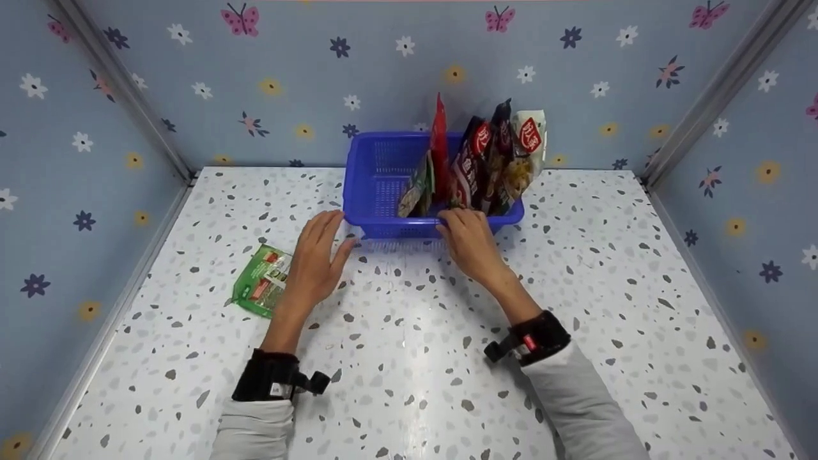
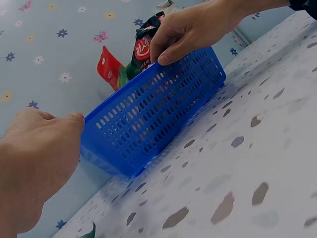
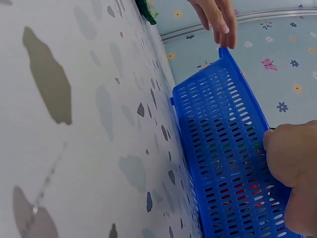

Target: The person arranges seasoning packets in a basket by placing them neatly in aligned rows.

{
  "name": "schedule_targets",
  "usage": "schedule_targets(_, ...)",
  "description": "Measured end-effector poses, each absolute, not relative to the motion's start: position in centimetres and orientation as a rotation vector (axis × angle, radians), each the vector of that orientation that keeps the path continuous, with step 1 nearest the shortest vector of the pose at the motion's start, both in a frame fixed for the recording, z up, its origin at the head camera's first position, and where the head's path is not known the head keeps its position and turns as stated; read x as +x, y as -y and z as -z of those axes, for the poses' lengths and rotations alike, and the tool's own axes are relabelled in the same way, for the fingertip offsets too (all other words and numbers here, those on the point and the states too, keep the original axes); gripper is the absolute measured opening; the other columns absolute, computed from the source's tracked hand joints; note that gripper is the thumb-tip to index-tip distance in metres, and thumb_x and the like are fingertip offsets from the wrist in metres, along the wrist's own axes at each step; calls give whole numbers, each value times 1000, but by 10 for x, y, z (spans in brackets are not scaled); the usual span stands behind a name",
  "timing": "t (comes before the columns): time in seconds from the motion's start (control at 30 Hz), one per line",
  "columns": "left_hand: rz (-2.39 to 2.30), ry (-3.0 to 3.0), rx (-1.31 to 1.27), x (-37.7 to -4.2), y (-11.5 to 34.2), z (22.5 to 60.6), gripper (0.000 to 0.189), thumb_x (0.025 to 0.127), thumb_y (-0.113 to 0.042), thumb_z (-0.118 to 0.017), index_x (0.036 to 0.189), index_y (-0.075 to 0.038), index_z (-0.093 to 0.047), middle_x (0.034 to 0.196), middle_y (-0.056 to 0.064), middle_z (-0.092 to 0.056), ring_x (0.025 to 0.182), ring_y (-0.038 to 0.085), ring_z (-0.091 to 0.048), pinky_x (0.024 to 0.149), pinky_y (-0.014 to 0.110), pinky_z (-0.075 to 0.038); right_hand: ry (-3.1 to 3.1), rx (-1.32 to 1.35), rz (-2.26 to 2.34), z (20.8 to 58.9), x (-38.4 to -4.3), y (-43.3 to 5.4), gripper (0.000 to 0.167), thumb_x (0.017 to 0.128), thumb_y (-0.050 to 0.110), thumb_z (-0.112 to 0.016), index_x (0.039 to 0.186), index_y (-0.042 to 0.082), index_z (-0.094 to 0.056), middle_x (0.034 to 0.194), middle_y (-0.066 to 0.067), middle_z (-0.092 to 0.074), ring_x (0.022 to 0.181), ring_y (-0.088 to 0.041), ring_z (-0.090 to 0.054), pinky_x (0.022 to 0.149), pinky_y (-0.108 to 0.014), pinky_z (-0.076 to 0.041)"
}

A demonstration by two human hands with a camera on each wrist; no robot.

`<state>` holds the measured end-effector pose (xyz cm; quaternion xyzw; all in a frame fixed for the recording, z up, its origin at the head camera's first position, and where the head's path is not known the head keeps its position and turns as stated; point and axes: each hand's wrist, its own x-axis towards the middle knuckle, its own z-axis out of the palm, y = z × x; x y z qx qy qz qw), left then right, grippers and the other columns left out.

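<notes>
A blue plastic basket (image 1: 397, 229) with slotted walls stands against the back wall. My right hand (image 1: 474, 248) grips its front rim, fingers over the edge and thumb outside, as the left wrist view shows. At the front left corner, my left hand (image 1: 314, 260) has its fingertips at the rim, fingers fairly straight. Inside the basket, several food packets stand upright: a red packet (image 1: 439, 150), a small green packet (image 1: 418, 185), dark packets (image 1: 470, 167) and a pale packet (image 1: 532, 144). A flat green packet (image 1: 259, 280) lies on the table, partly hidden by my left hand.
The white speckled table (image 1: 409, 358) is bounded by flowered panels at the back (image 1: 396, 70) and both sides. Metal strips (image 1: 128, 96) run along the panel corners. Each wrist wears a black strap (image 1: 543, 337) with a small camera.
</notes>
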<state>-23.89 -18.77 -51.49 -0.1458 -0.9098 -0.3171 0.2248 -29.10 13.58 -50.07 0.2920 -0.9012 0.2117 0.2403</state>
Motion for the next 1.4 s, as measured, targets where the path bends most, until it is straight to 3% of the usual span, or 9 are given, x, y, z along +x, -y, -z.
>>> schedule_targets(0.47,869,2566,-152,-220,270,522,54,117,-24,-63,164,1,-54,166,29,-55,161,50,-46,135,67,-35,2475,793,-573,502,-291,-136,28,118,21,-60,133,0,-73,124,-18,-80,118,-38,-74,105,-53,-54)
schedule_targets(0.7,920,2682,61,-212,299,524,64,118,-33,-61,169,2,-45,172,35,-44,163,58,-38,133,74,-32,2440,810,-543,502,-292,-137,26,117,19,-62,131,0,-74,121,-18,-80,114,-37,-76,103,-53,-56)
schedule_targets(1.03,835,2846,269,-213,306,532,77,114,-40,-64,167,10,-42,165,42,-49,148,66,-49,123,78,-41,2464,804,-538,501,-292,-138,29,118,21,-60,133,1,-74,124,-17,-80,117,-37,-75,106,-52,-56)
schedule_targets(1.4,971,2770,343,-218,303,540,73,105,-27,-76,158,16,-51,152,47,-57,143,65,-53,122,74,-43,2446,811,-528,502,-292,-138,28,118,20,-60,133,1,-74,123,-17,-80,116,-37,-76,105,-52,-56)
